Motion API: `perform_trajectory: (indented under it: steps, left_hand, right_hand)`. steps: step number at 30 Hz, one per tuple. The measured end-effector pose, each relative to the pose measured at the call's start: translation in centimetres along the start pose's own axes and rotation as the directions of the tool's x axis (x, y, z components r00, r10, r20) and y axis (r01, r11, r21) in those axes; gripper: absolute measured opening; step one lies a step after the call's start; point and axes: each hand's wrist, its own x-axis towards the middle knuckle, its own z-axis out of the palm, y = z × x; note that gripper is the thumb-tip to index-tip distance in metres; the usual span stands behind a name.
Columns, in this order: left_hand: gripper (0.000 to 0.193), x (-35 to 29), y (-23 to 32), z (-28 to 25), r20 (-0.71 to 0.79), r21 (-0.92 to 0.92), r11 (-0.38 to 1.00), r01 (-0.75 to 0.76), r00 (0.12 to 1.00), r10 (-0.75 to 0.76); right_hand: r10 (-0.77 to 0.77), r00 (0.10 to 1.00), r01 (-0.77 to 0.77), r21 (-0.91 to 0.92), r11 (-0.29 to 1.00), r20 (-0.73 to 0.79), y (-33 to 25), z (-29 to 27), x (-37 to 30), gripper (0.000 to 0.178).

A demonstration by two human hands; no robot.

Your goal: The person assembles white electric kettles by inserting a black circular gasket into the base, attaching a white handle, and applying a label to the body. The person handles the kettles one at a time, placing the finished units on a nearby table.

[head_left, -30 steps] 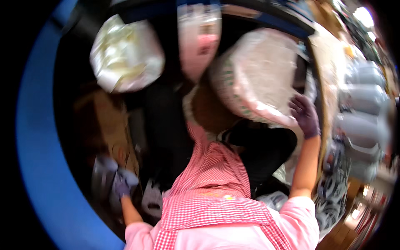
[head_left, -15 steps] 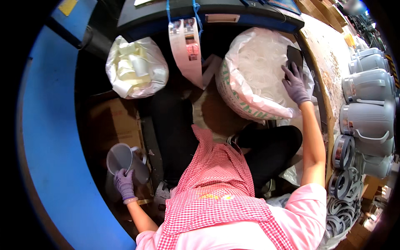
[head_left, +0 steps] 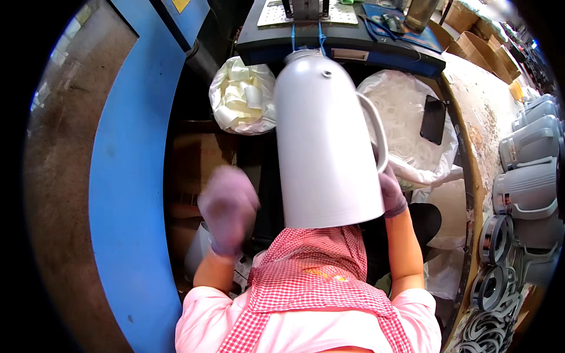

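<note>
Since only the right hand [head_left: 393, 194] is on the jug [head_left: 326, 147], my first worry is it twisting loose. The jug's held up in front of the desk [head_left: 268, 38], narrow end toward it, gripped low on the handle side; most of the fingers are hidden, so I can't tell if they're round the handle. The left hand [head_left: 228, 203] is just a blur, off the jug and further from the desk, can't tell if it's spread or closed. With one-sided support, a swing could knock that narrow end on the desk's front edge and probably scuff it. Then there's the phone [head_left: 433, 120], lying on clear rings [head_left: 391, 115] in the bag [head_left: 419, 174] in front of the desk's right end: a dropped jug could easily hit it or tip rings out.
</note>
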Motion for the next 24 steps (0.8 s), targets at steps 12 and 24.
perform_trajectory:
  steps: [12,24]
  left_hand:
    - [0.072,10.5,-6.0,10.5,0.723,-0.349,0.616,0.707,0.621,-0.303]
    - [0.084,12.9,-2.9,12.1,0.879,-0.32,0.792,0.52,0.475,0.043]
  right_hand:
    - [-0.176,0.984,0.084,-0.786,0.612,-0.032,-13.2,4.8,-4.7,0.084]
    - [-0.274,0.818,0.497,-0.861,-0.106,0.506,-12.4,10.1,-1.7,0.035]
